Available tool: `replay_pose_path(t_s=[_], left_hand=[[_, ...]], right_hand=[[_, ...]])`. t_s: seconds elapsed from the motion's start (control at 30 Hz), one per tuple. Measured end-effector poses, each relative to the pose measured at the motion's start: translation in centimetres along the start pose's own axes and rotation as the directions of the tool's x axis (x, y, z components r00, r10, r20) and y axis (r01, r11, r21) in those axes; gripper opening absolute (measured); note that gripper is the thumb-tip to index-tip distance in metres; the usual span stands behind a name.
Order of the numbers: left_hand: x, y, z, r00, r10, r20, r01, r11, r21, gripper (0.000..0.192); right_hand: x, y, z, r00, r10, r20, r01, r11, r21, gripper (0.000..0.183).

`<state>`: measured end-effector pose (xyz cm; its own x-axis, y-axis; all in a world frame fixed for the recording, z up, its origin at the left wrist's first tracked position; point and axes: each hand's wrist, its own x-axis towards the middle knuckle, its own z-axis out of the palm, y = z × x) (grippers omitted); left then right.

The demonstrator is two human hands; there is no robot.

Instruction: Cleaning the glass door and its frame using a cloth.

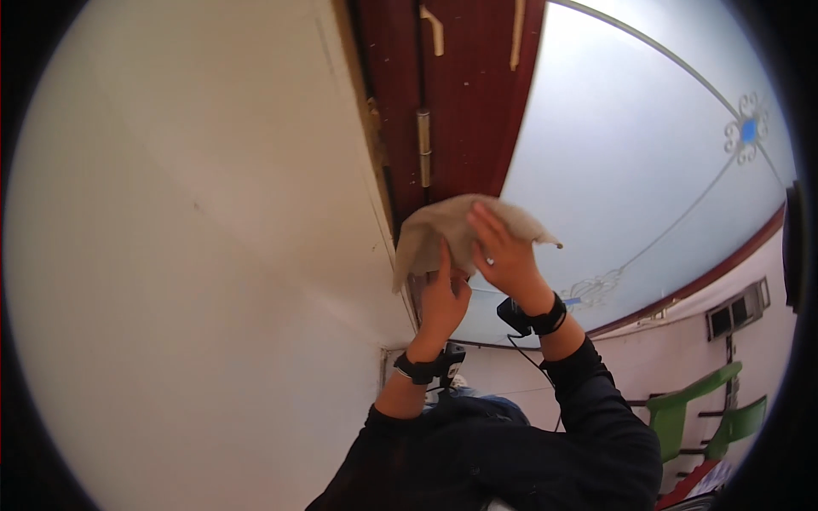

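A beige cloth is spread in front of the dark red door frame, just below a metal hinge. My right hand lies on the right part of the cloth, its fingers stretched up over the fabric and holding it. Lower and to the left is my left hand, with its index finger extended against the cloth and its other fingers bent near the lower edge. Whether those bent fingers pinch the fabric is hard to see. The cloth covers the frame behind it.
A pale wall rises close on my left. Right of the frame is a frosted glass panel with scroll ornaments. Green chairs stand at lower right. Black devices are strapped to both wrists, and a cable hangs from the right one.
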<state>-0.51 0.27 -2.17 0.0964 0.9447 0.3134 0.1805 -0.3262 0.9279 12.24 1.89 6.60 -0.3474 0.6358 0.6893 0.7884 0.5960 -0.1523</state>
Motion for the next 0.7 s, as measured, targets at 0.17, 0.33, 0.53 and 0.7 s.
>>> replay_pose_path(t_s=[0.17, 0.33, 0.53, 0.7], left_hand=[[-2.7, -4.2, 1.8, 0.989, -0.145, 0.035, 0.117, 0.896, 0.428, 0.057], [-1.6, 1.9, -0.1, 0.999, 0.018, -0.051, -0.001, 0.951, 0.309, 0.061], [1.2, 6.2, -1.1, 0.909, 0.409, -0.079, -0.340, 0.839, 0.426, 0.052], [2.2, 4.8, 0.1, 0.915, 0.402, -0.026, -0.303, 0.730, 0.613, 0.063]], right_hand=[[-5.9, 0.9, 5.3, 0.995, -0.078, 0.066, 0.090, 0.970, -0.224, 0.045], [-2.2, 0.4, 1.4, 0.994, 0.012, -0.105, -0.025, 0.992, -0.121, 0.045], [-1.7, 0.3, 0.2, 0.996, 0.014, -0.092, -0.014, 1.000, -0.002, 0.052], [-2.9, 0.2, 0.5, 0.997, 0.028, -0.075, -0.028, 1.000, 0.009, 0.051]])
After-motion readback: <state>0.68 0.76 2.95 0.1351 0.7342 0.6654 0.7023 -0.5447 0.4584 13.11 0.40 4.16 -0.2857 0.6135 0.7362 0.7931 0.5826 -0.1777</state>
